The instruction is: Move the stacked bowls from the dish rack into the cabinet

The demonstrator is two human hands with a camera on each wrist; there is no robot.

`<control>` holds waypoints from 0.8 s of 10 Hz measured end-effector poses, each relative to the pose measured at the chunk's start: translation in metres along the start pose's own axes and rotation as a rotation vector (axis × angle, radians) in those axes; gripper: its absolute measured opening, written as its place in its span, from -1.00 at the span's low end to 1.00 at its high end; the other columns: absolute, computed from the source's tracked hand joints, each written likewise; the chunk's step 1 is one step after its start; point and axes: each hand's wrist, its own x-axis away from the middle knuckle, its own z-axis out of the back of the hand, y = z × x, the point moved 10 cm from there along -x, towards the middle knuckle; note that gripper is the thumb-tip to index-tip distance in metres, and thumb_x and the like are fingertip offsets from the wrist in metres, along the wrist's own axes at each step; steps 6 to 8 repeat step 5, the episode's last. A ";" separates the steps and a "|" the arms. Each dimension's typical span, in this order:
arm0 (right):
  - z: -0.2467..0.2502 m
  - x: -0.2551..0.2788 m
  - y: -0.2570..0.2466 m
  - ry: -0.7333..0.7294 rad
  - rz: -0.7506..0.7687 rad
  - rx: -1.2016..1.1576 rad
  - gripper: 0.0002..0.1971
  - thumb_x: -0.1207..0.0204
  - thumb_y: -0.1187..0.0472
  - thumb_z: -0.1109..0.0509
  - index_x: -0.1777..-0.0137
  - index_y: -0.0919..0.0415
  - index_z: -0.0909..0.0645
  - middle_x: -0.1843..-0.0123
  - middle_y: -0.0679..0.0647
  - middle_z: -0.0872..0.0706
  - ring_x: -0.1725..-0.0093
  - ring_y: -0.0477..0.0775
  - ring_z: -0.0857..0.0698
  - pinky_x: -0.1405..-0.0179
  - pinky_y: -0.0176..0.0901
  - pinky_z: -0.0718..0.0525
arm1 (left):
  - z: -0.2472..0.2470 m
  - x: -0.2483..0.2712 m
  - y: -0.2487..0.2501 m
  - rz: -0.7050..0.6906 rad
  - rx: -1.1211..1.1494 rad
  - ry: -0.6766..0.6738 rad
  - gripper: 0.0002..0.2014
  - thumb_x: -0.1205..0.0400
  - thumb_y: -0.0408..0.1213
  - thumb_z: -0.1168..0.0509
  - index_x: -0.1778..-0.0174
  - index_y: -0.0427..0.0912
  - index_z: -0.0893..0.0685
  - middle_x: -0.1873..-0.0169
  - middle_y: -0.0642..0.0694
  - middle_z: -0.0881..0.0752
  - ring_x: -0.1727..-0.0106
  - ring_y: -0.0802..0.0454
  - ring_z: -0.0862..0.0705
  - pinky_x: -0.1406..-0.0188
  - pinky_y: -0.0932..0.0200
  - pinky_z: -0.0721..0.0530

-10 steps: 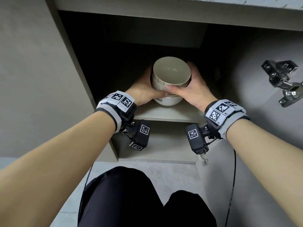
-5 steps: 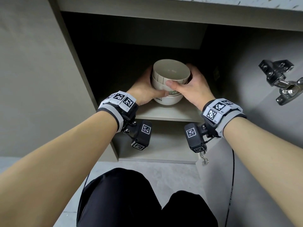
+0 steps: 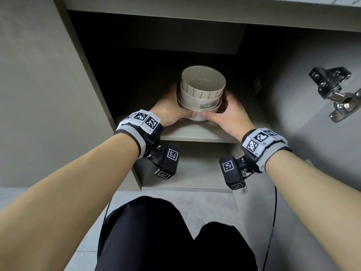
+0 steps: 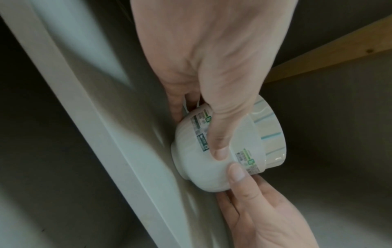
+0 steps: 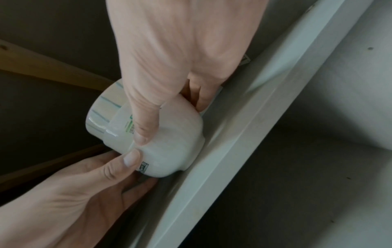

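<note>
Three or so nested bowls [image 3: 201, 94], upright, base on cabinet shelf [image 3: 195, 133] nr front edge. L hand [image 3: 172, 110] & R hand [image 3: 228, 114] cup lowest bowl from opposite sides, equally near; hinge [image 3: 336, 92] off R.

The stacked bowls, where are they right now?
In the head view the stacked bowls sit on the cabinet shelf near its front edge, held between the left hand and the right hand.
</note>
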 end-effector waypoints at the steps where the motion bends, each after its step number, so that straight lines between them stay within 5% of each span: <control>1: -0.001 -0.003 -0.002 0.000 -0.008 -0.023 -0.12 -0.36 -0.01 -0.68 -0.64 0.04 -0.35 -0.58 0.01 -0.59 -0.49 -0.01 -0.56 -0.26 -0.21 -0.42 | 0.001 -0.003 0.001 0.015 -0.003 0.012 -0.14 -0.36 -0.46 -0.61 -0.55 -0.14 -0.36 -0.37 0.01 -0.59 -0.26 0.21 -0.52 -0.01 0.60 -0.44; 2: -0.002 -0.007 -0.002 0.001 -0.004 -0.041 -0.15 -0.38 0.01 -0.66 -0.64 0.02 -0.35 -0.57 -0.01 -0.59 -0.49 -0.03 -0.55 -0.26 -0.22 -0.41 | 0.002 -0.005 0.001 0.032 0.039 0.023 -0.12 -0.35 -0.46 -0.61 -0.56 -0.14 -0.34 -0.41 -0.03 -0.59 -0.29 0.16 -0.53 -0.30 0.24 -0.53; 3: 0.000 -0.008 0.005 0.012 -0.036 -0.067 -0.12 -0.40 -0.10 -0.61 -0.68 -0.03 -0.28 -0.64 -0.03 -0.51 -0.54 -0.06 -0.50 -0.39 -0.16 -0.42 | 0.002 0.000 -0.006 0.071 0.086 0.046 -0.08 -0.37 -0.45 -0.59 -0.62 -0.11 -0.28 -0.44 -0.04 -0.57 -0.35 0.13 -0.56 -0.33 0.14 -0.57; 4: 0.004 0.006 0.017 0.103 -0.065 -0.196 -0.21 -0.47 -0.08 -0.54 -0.67 0.05 -0.33 -0.61 0.01 -0.54 -0.52 -0.02 -0.56 -0.49 -0.12 -0.53 | 0.004 0.019 -0.020 0.184 0.094 0.068 -0.03 -0.46 -0.39 -0.55 -0.70 -0.15 -0.10 -0.57 -0.07 -0.46 -0.50 0.05 -0.51 -0.42 0.22 -0.49; 5: 0.012 0.022 0.015 0.210 -0.085 -0.273 -0.47 -0.59 0.21 -0.41 -0.55 0.24 -0.46 -0.44 0.09 -0.62 -0.31 -0.01 -0.67 -0.32 -0.31 -0.64 | 0.012 0.044 -0.014 0.274 -0.053 0.035 -0.13 -0.54 -0.32 -0.45 -0.71 -0.12 -0.11 -0.61 -0.12 -0.40 -0.56 -0.03 -0.45 -0.42 0.23 -0.46; 8: 0.012 0.022 0.015 0.210 -0.085 -0.273 -0.47 -0.59 0.21 -0.41 -0.55 0.24 -0.46 -0.44 0.09 -0.62 -0.31 -0.01 -0.67 -0.32 -0.31 -0.64 | 0.012 0.044 -0.014 0.274 -0.053 0.035 -0.13 -0.54 -0.32 -0.45 -0.71 -0.12 -0.11 -0.61 -0.12 -0.40 -0.56 -0.03 -0.45 -0.42 0.23 -0.46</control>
